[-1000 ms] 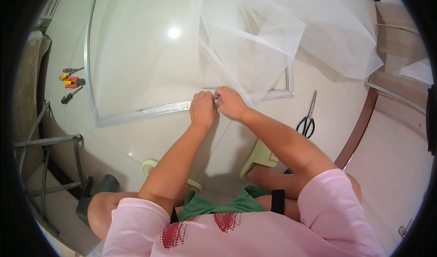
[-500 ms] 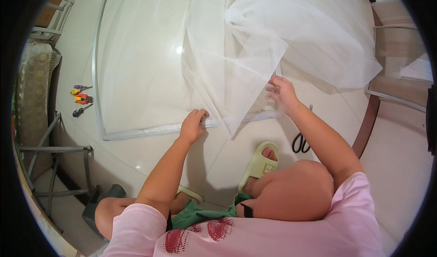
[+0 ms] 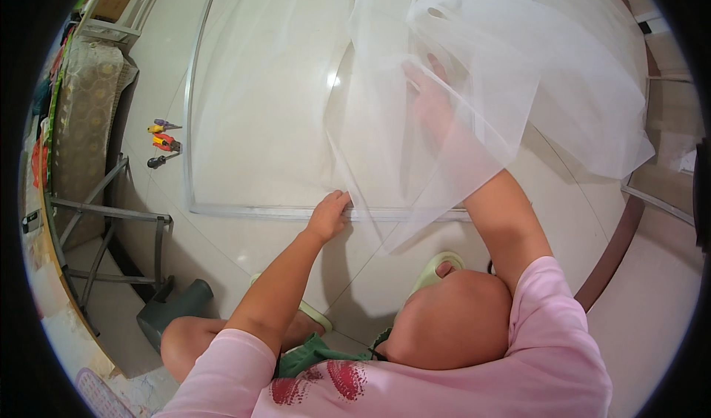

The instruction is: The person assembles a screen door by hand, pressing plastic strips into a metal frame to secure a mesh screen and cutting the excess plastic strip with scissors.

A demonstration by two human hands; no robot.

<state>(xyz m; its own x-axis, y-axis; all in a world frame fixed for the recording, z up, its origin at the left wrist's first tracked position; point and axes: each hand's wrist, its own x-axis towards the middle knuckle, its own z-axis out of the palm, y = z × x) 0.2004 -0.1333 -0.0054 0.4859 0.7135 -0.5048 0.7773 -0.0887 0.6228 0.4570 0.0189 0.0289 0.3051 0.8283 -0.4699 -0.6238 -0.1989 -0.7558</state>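
Note:
A sheer white mesh sheet lies in loose folds over a thin silvery metal frame on the floor. At the frame's near bar, my left hand has its fingers curled closed at a fold of the mesh; the fingertips are partly hidden. My right hand reaches under the mesh and shows through it, fingers apart. The sheet drapes over my right wrist and forearm, and one pointed corner hangs past the near bar.
Left of the frame lie a yellow-handled screwdriver, red-and-yellow pliers and a black-handled screwdriver. Grey metal legs and a dark green plastic object stand at the left. A brown-edged cabinet is at the right.
My right hand has gone from the frame's near right corner to farther in, under the mesh, lifting a fold over the forearm. My left hand stays by the near bar. The view has shifted.

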